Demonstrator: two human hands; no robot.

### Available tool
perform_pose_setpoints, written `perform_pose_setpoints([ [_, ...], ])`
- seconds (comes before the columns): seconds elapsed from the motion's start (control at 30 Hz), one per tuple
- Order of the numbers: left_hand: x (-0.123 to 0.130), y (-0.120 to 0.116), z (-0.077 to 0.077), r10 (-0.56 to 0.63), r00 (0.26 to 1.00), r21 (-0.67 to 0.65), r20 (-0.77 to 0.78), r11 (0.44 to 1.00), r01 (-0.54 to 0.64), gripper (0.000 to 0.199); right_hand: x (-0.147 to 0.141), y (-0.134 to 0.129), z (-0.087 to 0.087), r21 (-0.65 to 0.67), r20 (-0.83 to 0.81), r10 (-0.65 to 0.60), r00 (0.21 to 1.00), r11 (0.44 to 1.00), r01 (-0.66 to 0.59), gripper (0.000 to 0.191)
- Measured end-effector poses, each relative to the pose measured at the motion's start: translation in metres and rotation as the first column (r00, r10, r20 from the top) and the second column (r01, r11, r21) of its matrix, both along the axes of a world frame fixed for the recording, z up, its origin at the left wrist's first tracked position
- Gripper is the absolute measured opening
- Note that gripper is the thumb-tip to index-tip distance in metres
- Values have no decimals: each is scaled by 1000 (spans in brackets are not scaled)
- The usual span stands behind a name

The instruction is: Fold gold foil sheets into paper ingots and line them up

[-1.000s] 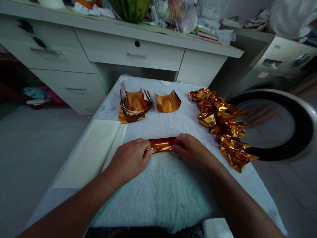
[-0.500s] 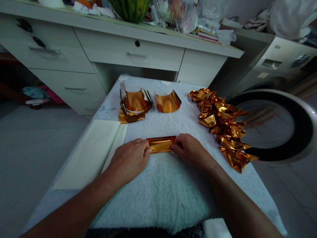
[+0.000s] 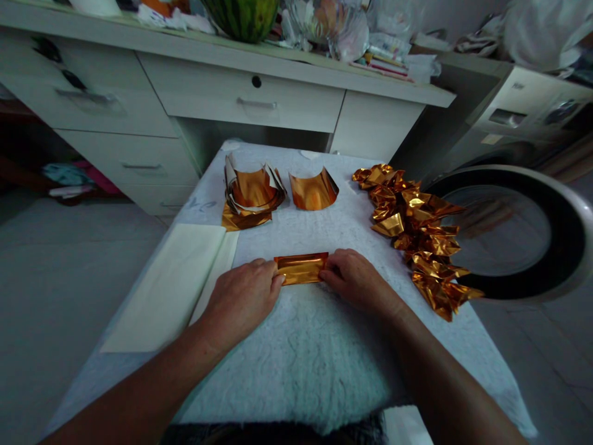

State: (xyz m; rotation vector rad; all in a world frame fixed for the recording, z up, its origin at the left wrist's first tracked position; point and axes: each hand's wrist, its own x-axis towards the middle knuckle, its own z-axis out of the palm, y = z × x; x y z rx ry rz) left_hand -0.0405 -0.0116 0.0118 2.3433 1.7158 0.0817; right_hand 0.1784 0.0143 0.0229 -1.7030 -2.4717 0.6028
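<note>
A strip of shiny gold foil paper (image 3: 302,270), folded into a narrow rectangle, lies low over the cloth in front of me. My left hand (image 3: 248,287) is closed on its left end, thumb along the near edge. At the right end, my right hand (image 3: 352,275) pinches the same paper between thumb and curled fingers. Beyond it stand a stack of curved gold sheets (image 3: 252,188) with white backs and one single curved gold sheet (image 3: 315,190). Folded, pointed gold foil pieces (image 3: 417,228) form a long pile beside my right hand.
A pale cloth (image 3: 296,352) covers the table, with white paper sheets (image 3: 162,284) at its left. Behind are a white drawer desk (image 3: 296,102) and a watermelon (image 3: 243,18). A washing machine's open round door (image 3: 574,235) stands by the table's right edge.
Both hands keep their grip on the gold paper, which has tilted up very slightly at the far edge. Otherwise the scene is almost unchanged.
</note>
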Motion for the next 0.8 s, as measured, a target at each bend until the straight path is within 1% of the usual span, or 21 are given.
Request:
perform_pose_setpoints([
  [0.17, 2, 0, 2, -2, 999, -14, -40, 1000, 1, 26, -1, 0, 1, -8, 20, -9, 1000, 1000, 9, 16],
  [0.43, 0, -1, 4, 4, 1000, -16, -5, 1000, -4, 24, -3, -1, 2, -1, 44, -17, 999, 1000, 17, 16],
  [0.63, 2, -2, 10, 72, 995, -51, -62, 996, -75, 20, -3, -1, 1, 5, 68, -19, 998, 1000, 19, 18],
  [0.8, 3, -2, 10, 77, 994, -47, -76, 996, -81, 16, -3, -2, 2, 7, 61, -14, 998, 1000, 13, 19],
])
